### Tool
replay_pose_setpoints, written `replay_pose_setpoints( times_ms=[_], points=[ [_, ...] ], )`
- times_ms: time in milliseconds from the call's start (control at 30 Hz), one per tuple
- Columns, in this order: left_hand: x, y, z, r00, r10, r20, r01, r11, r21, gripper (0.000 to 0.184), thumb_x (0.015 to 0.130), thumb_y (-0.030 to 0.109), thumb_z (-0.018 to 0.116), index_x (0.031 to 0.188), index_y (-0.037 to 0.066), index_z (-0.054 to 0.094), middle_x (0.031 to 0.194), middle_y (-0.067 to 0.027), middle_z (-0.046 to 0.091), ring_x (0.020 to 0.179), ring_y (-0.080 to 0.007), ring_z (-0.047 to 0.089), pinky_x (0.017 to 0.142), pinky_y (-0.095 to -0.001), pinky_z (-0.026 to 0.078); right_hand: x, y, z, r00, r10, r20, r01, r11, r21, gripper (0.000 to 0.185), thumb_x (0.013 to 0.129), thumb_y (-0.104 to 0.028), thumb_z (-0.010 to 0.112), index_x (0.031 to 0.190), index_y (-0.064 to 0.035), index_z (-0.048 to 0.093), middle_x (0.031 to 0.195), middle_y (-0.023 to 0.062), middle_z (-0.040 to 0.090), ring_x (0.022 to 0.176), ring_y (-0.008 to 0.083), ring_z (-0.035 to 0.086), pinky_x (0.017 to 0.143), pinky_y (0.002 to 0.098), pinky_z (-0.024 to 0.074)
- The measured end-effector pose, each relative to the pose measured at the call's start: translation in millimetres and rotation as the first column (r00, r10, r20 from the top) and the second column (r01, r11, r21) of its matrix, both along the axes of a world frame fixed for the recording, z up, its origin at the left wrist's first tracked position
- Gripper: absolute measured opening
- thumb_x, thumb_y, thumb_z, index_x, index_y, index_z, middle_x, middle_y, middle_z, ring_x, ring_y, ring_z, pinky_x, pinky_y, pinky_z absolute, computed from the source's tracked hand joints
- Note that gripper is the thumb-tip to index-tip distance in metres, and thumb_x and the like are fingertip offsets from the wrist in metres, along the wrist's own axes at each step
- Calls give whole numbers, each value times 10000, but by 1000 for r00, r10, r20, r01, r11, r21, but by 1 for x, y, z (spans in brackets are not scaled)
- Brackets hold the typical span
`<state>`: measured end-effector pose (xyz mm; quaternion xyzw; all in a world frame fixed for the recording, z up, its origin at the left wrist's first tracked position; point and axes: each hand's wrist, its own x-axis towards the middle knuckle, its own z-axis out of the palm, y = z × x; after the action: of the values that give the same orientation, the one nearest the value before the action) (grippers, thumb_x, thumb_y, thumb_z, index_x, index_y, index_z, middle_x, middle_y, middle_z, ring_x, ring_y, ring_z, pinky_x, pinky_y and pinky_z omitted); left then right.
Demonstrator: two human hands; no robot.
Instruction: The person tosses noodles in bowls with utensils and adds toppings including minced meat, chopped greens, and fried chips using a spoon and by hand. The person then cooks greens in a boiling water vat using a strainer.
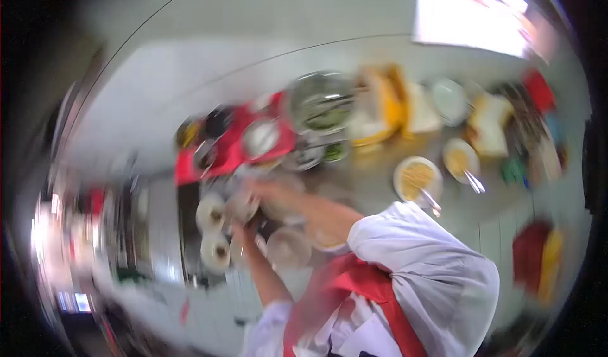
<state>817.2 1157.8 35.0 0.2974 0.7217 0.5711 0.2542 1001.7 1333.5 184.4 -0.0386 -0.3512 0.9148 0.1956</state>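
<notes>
Motion blur softens the whole head view. My left hand [244,231] is at the near side of a pale bowl [240,206], apparently gripping its rim. Reaching across from the right, my right hand [263,190] is over the far right side of that bowl; its fingers are too smeared to read. Two white bowls with dark contents, the upper bowl [210,212] and the lower bowl [216,253], stand just left of my hands. A pale, translucent-looking bowl [289,249] sits to the right of my left forearm.
Behind my hands, a red mat [237,151] carries several containers. A large metal basin [321,100] holds green stuff and utensils. Rightward are yellow-and-white packages [380,107], a noodle bowl [418,181] and a smaller noodle bowl [460,159], both with utensils.
</notes>
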Motion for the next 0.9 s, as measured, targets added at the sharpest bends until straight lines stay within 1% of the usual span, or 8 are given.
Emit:
replay_pose_setpoints(
  times_ms=[33,67,133,200,267,333,533,900],
  points=[
    [60,21,101,784,94,614,-208,971,116,665,838,456,505,1288,-20,397,1216,-154,523,1047,-295,556,901,-392,461,-12,3,-48,995,97,9,-97,982,159,304,851,-291,580,1072,-90,522,980,13,559,868,121,525,793,292,420],
    [102,22,120,829,424,364,-474,879,57,612,835,472,473,1200,-17,514,1145,-178,564,989,-278,572,840,-385,475,-27,8,-75,972,137,189,-201,903,380,199,824,-216,564,932,-50,561,744,32,595,659,144,561,592,301,456],
    [119,72,122,914,175,366,-187,982,-2,607,835,471,473,1196,-15,516,1135,-176,565,978,-276,571,831,-384,473,97,-1,-11,942,-95,321,-48,910,412,208,812,-227,572,777,-22,577,587,34,550,486,162,515,444,310,411],
    [124,75,131,942,47,331,-18,996,-90,599,834,470,473,1189,-11,522,1115,-171,567,958,-273,570,813,-382,469,194,-27,17,893,-408,-191,417,585,696,328,816,-289,586,600,-44,556,540,14,516,484,140,483,436,307,383],
    [116,68,141,957,11,289,35,988,-153,591,834,468,472,1181,-7,527,1095,-167,569,937,-269,569,796,-380,465,234,-17,-78,855,-341,390,-104,625,774,422,830,-342,581,517,-64,529,505,-6,468,475,122,445,430,308,347],
    [98,51,150,972,17,235,36,974,-222,583,833,466,472,1174,-3,533,1076,-163,571,916,-266,568,778,-378,460,330,-30,-43,701,-331,631,2,886,463,443,851,-356,558,523,-65,493,498,-30,387,446,105,363,420,304,298],
    [82,46,151,991,7,137,40,940,-339,559,831,460,472,1152,9,549,1017,-150,577,853,-256,565,726,-373,448,527,-106,-60,-421,-367,830,-452,878,159,187,617,-170,600,699,-13,662,731,213,621,686,352,611,597,409,495],
    [98,99,159,990,91,-110,-126,920,-370,518,827,451,471,1110,31,579,908,-127,588,738,-237,559,629,-363,424,552,-73,-56,-86,-230,969,-327,926,190,475,762,-380,586,1039,4,617,926,146,649,835,282,613,733,380,487]
  ],
)
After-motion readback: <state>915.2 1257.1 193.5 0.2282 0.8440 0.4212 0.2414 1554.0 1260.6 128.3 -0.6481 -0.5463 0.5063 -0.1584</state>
